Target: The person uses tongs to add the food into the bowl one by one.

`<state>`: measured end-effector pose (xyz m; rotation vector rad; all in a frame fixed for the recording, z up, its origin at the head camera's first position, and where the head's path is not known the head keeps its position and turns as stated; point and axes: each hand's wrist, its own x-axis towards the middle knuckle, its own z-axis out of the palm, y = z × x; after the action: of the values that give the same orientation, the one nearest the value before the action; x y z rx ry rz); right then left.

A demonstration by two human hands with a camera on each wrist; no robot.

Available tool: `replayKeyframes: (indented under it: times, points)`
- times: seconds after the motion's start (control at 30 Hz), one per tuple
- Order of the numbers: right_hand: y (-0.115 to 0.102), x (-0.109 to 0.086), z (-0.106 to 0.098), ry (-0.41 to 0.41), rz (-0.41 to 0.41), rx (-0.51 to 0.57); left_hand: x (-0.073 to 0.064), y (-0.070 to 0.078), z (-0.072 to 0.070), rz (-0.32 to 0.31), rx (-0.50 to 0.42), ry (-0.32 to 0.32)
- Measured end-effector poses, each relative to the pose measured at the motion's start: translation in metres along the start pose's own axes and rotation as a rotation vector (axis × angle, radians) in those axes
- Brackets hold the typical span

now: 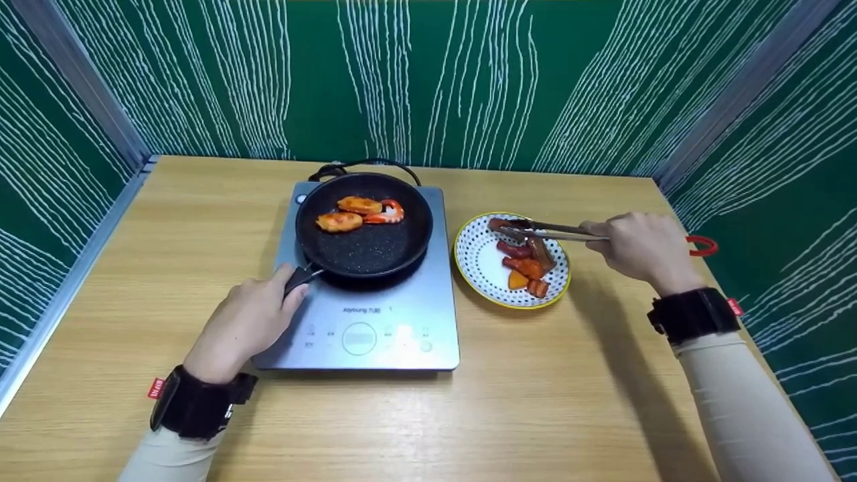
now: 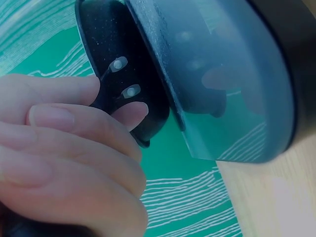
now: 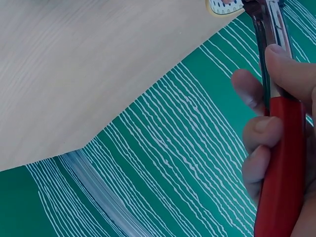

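Note:
My left hand (image 1: 249, 316) grips the black handle (image 1: 300, 280) of a frying pan (image 1: 365, 251), which sits on a silver induction cooker (image 1: 361, 301). Two browned oval pieces (image 1: 339, 222) and an orange-and-white shrimp (image 1: 390, 212) lie in the pan. With curled fingers my right hand (image 1: 639, 249) holds metal tongs (image 1: 562, 231) with red handles (image 3: 284, 163). The tongs' tips reach over a dotted plate (image 1: 477, 268) with a yellow rim, at a brown piece of food (image 1: 507, 226). Whether the tips pinch that piece, I cannot tell. Several reddish-brown and orange pieces (image 1: 525, 268) lie on the plate.
A black power cord (image 1: 375, 161) curls behind the cooker. The wooden table (image 1: 167, 268) carries the cooker and, to its right, the plate. Green panels with white lines (image 1: 435, 80) enclose the back and sides, with grey metal posts (image 1: 733, 94) at the corners.

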<state>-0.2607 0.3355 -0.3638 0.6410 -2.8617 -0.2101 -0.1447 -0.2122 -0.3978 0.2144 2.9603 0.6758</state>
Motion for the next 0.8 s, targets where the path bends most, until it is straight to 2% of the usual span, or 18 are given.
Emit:
replayKeyframes:
  times: [0.13, 0.23, 0.37, 0.57, 0.7, 0.8]
  points:
    - [-0.005, -0.001, -0.002, 0.011, 0.003, 0.009, 0.001, 0.000, 0.000, 0.007, -0.002, 0.004]
    - [-0.014, -0.001, -0.007, 0.092, -0.015, 0.033, 0.000, -0.001, 0.001, 0.023, 0.007, 0.023]
    - [-0.035, 0.003, -0.018, 0.242, -0.066, 0.065, -0.001, -0.002, 0.001, 0.031, 0.025, 0.035]
    - [-0.081, 0.013, -0.039, 0.396, -0.131, 0.130, -0.001, -0.001, 0.001, 0.013, 0.017, 0.018]
    - [-0.117, 0.023, -0.041, 0.425, -0.195, 0.130, -0.001, -0.001, 0.001, 0.016, 0.013, 0.022]
    - [-0.143, 0.031, -0.037, 0.427, -0.229, 0.080, -0.001, -0.001, 0.001, 0.009, 0.007, 0.010]
